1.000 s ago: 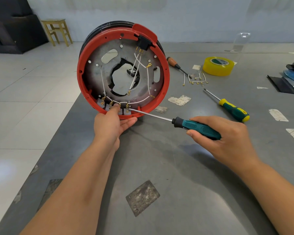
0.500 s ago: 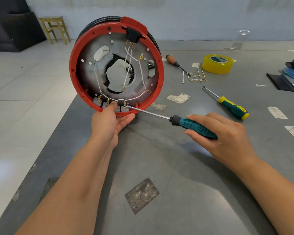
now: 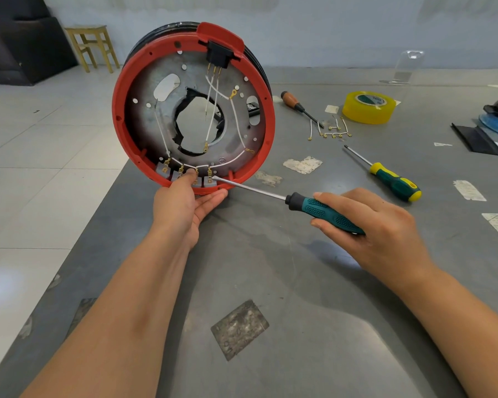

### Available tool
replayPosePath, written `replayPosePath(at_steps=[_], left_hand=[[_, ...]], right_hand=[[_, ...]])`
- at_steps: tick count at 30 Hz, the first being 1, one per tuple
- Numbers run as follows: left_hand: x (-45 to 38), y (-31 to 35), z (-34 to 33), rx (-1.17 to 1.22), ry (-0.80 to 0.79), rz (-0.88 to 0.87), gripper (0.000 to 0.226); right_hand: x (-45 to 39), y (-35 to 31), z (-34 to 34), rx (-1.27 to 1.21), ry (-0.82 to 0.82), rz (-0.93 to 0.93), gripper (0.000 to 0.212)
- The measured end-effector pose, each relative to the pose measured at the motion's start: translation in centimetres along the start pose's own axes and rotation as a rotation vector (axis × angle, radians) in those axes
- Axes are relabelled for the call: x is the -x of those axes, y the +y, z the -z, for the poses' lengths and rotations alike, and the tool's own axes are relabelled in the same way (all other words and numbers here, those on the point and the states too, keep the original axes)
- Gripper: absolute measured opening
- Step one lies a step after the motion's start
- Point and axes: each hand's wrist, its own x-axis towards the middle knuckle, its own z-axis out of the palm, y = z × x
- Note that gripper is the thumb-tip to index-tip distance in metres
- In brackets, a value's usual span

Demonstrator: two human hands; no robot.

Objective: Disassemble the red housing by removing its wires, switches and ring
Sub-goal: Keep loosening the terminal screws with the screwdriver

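- Currently your left hand (image 3: 184, 202) is gripping the lower rim of the red housing (image 3: 121, 110), thumb inside by the grey switches (image 3: 167, 173), fingers curled beneath; the housing is standing on edge at the grey table (image 3: 270, 268) corner.
- Your right hand (image 3: 380, 228) is clamping its fingers around the teal screwdriver (image 3: 322, 211); its tip is touching the rightmost switch terminal.
- White wires (image 3: 213, 116) are running across the metal plate inside.
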Motion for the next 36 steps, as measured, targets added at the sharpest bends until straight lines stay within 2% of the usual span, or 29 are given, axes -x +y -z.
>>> replayPosePath(at_steps=[3,13,20,36], left_hand=[[0.0,0.1,0.0,-0.003,0.003,-0.001,0.022],[0.2,0.0,-0.1,-0.018,0.009,0.004,0.020],[0.4,0.0,0.0,-0.042,-0.015,0.005,0.020],[0.3,0.0,0.3,-0.060,-0.044,0.018,0.023]], right_hand=[[0.0,0.0,0.1,-0.001,-0.011,-0.007,0.041],[-0.6,-0.3,1.1,-0.201,0.068,-0.207,0.025],[-1.0,-0.6,1.6,-0.215,0.013,-0.223,0.029],[-0.7,-0.8,1.0,-0.257,-0.002,-0.247,0.027]])
